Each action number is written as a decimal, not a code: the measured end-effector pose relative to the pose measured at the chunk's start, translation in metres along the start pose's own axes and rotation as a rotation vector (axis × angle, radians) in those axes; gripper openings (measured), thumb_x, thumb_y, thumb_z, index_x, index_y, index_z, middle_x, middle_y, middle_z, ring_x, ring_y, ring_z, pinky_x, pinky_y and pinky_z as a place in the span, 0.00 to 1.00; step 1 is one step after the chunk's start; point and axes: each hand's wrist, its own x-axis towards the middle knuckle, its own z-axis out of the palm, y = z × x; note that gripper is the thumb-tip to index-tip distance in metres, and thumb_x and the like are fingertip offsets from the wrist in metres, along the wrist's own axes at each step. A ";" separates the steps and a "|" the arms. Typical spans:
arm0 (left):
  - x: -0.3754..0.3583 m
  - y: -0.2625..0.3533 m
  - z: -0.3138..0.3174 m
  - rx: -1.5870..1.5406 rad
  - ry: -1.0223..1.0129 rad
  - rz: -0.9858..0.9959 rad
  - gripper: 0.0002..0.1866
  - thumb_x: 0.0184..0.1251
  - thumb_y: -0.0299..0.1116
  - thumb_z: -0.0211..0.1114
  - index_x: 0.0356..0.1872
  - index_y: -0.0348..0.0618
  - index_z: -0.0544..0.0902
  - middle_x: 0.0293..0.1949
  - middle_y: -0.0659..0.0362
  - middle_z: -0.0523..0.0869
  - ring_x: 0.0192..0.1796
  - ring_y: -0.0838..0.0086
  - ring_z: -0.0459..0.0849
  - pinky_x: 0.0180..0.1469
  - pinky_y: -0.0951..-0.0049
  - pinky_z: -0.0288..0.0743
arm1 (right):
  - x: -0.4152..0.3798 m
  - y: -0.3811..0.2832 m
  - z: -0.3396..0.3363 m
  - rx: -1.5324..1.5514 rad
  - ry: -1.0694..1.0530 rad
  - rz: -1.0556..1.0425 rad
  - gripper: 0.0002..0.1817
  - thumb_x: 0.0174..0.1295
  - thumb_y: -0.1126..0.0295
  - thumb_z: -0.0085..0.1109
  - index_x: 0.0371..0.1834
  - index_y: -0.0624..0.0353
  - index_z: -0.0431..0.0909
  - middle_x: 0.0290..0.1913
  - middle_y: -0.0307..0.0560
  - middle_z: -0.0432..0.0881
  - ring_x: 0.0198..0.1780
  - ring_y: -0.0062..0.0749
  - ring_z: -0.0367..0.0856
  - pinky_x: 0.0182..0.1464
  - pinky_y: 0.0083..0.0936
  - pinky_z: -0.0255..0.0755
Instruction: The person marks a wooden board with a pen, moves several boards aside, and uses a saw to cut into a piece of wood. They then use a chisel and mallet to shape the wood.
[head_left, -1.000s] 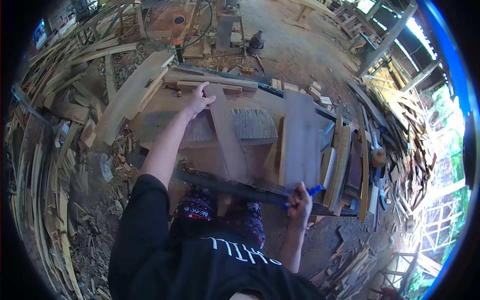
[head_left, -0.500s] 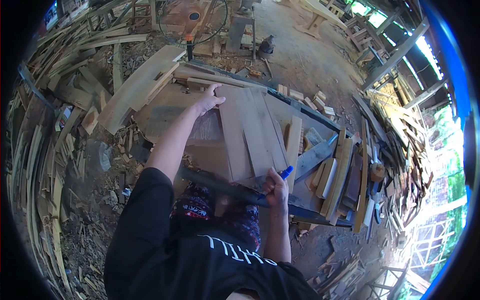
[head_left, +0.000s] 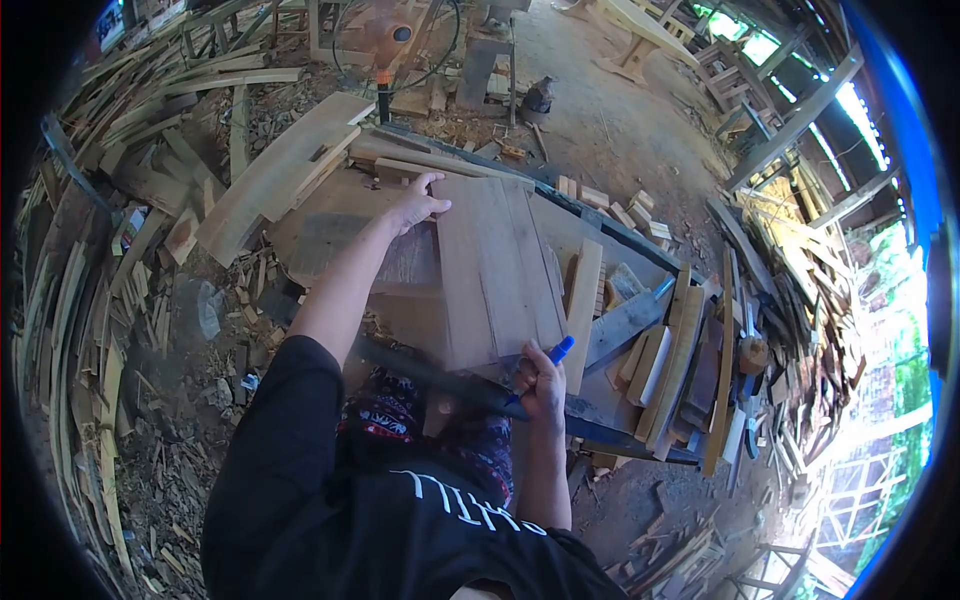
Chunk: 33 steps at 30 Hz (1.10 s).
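Several flat wooden boards (head_left: 495, 265) lie side by side on the work table (head_left: 405, 310), pressed close together. My left hand (head_left: 420, 205) is at their far left corner, its thumb and fingers gripping the edge of the leftmost board. Near the close right corner of the boards is my right hand (head_left: 540, 382), its fingers wrapped round a blue marker (head_left: 562, 350). The marker's blue end sticks up past the fingers, and the knuckles are beside the boards' near edge.
Wood strips and blocks (head_left: 665, 360) lie on the table's right side. A long wide plank (head_left: 285, 170) rests at the far left. Scrap piles (head_left: 100, 350) stand on the left, more stacked wood (head_left: 800, 300) on the right. A dark bar crosses before my legs.
The boards' near ends have shifted left and the gap between them has narrowed. My right hand, with the marker, has moved slightly left and up. My left hand has stayed at the far corner.
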 end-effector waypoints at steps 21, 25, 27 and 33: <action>0.013 -0.014 -0.005 0.074 0.095 0.018 0.35 0.61 0.29 0.69 0.70 0.42 0.65 0.53 0.50 0.77 0.52 0.68 0.79 0.55 0.68 0.75 | -0.002 -0.002 0.000 -0.050 0.020 -0.006 0.10 0.66 0.69 0.61 0.27 0.53 0.72 0.15 0.27 0.61 0.14 0.14 0.57 0.16 0.17 0.50; 0.011 -0.013 -0.003 0.081 0.107 0.011 0.39 0.59 0.35 0.72 0.70 0.41 0.64 0.61 0.46 0.73 0.59 0.63 0.76 0.62 0.66 0.70 | -0.002 -0.001 -0.003 -0.032 0.022 0.014 0.10 0.64 0.66 0.65 0.30 0.55 0.75 0.17 0.28 0.65 0.15 0.13 0.60 0.17 0.17 0.53; 0.011 -0.012 -0.002 0.097 0.122 0.012 0.39 0.59 0.36 0.72 0.70 0.40 0.64 0.61 0.46 0.73 0.61 0.63 0.75 0.63 0.65 0.69 | -0.002 -0.001 -0.003 -0.029 0.016 0.023 0.10 0.64 0.65 0.65 0.30 0.55 0.74 0.17 0.28 0.65 0.15 0.13 0.60 0.18 0.17 0.53; 0.011 -0.010 0.000 0.142 0.182 0.001 0.38 0.63 0.40 0.70 0.72 0.44 0.63 0.59 0.48 0.76 0.57 0.67 0.77 0.56 0.67 0.74 | -0.006 -0.001 -0.001 -0.031 0.019 0.020 0.12 0.64 0.64 0.66 0.29 0.53 0.72 0.17 0.28 0.65 0.15 0.14 0.61 0.17 0.17 0.54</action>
